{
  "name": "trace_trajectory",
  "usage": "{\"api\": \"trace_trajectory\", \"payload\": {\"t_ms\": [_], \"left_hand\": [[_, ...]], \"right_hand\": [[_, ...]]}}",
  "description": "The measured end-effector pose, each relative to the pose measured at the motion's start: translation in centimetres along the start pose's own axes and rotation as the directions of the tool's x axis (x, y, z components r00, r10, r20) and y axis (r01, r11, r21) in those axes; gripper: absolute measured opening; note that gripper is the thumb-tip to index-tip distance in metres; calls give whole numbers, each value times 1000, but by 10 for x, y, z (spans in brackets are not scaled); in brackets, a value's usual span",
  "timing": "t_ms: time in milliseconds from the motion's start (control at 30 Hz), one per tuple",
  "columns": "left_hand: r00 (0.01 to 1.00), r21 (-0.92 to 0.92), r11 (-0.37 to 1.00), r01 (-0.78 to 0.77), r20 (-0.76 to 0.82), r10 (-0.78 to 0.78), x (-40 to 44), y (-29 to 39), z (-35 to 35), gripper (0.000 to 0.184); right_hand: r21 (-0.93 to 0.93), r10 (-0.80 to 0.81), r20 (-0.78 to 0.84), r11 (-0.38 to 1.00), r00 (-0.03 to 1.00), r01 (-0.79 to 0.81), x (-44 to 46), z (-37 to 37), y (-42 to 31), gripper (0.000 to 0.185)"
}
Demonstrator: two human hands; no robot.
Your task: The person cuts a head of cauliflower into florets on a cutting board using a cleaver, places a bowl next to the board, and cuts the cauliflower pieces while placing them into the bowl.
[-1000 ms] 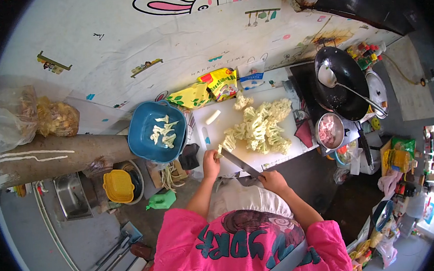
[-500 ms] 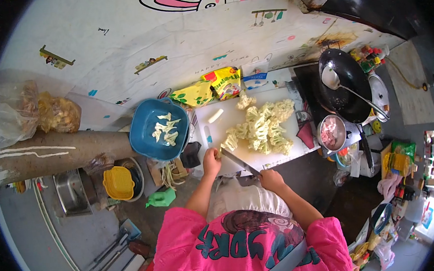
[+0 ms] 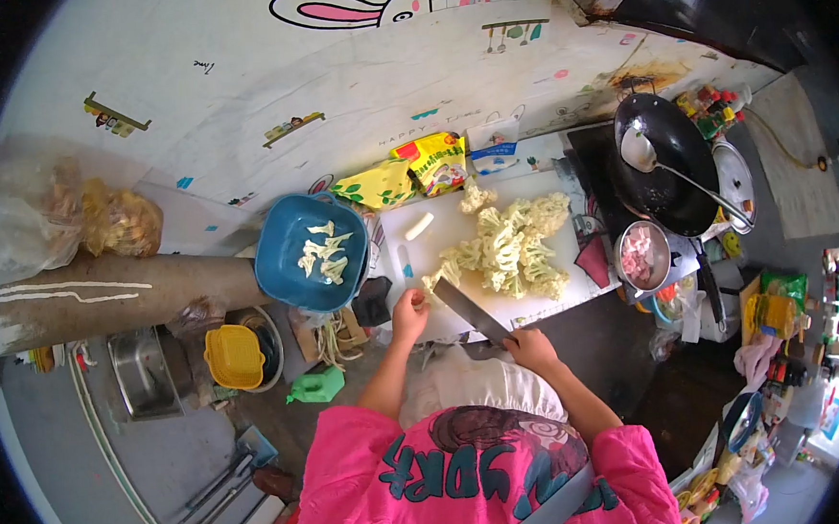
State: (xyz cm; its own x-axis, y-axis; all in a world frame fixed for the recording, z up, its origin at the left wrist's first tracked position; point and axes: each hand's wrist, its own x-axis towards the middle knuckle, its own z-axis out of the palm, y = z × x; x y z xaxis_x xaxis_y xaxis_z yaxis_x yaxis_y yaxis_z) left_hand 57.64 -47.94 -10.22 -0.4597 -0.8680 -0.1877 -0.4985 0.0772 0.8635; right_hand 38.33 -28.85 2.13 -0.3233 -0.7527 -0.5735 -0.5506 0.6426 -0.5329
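My right hand [image 3: 532, 348] is wrapped round the handle of a kitchen knife [image 3: 471, 311], whose broad blade points up and left over the near edge of the white cutting board [image 3: 402, 263]. My left hand [image 3: 410, 315] is closed, its curled fingertips at a small cauliflower floret [image 3: 431, 282] near the knife's tip. The grip itself is partly hidden. A large heap of cauliflower [image 3: 514, 242] lies on the board beyond the blade, with a loose floret [image 3: 476, 195] behind it and a pale stem piece [image 3: 419, 226] to the left. Several cut florets [image 3: 323, 253] lie in a blue basin [image 3: 269, 235].
Yellow seasoning packets [image 3: 433, 163] lean at the wall behind the board. To the right stand a black wok [image 3: 692, 164] with a ladle [image 3: 639, 151] and a metal bowl of pink sliced meat [image 3: 639, 253]. A yellow basket [image 3: 234, 357] and a sink [image 3: 144, 375] are at the left.
The knife blade has turned to face more broadly towards me, and its tip has shifted slightly right and up, away from my left fingers. The camera view has shifted slightly.
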Motion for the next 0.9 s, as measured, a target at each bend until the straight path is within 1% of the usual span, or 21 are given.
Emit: {"api": "trace_trajectory", "payload": {"t_ms": [67,100,200,300,400,500,600,700,800,900], "left_hand": [[1000,43,999,-9,25,8,4,7,0,25],[999,65,998,-15,38,13,7,12,0,25],[994,178,978,-104,62,94,15,22,3,38],[983,208,961,-180,7,182,18,38,9,55],[979,405,892,-202,66,192,21,48,17,75],[997,466,882,-73,4,81,28,61,35,76],[997,536,841,70,-1,-82,34,76,43,74],[957,630,735,250,-44,-287,41,115,39,74],[939,639,709,299,-66,-336,47,116,44,76],[923,568,751,337,-39,-384,49,107,53,77]], "right_hand": [[1,10,-53,1000,999,-10,-5,-1,3,25],[31,22,-79,999,997,-20,-7,-1,5,25],[114,56,-136,993,989,-40,-13,-5,8,25],[162,78,-157,985,984,-53,-20,-13,6,26],[165,100,-165,984,981,-72,-21,-9,15,26],[164,124,-166,982,978,-96,-21,-7,20,27],[177,131,-178,979,975,-99,-23,-6,22,28],[158,132,-178,982,975,-104,-24,-6,25,29],[146,133,-177,983,975,-108,-26,-7,29,28],[171,139,-181,979,974,-108,-27,-4,35,27]]}}
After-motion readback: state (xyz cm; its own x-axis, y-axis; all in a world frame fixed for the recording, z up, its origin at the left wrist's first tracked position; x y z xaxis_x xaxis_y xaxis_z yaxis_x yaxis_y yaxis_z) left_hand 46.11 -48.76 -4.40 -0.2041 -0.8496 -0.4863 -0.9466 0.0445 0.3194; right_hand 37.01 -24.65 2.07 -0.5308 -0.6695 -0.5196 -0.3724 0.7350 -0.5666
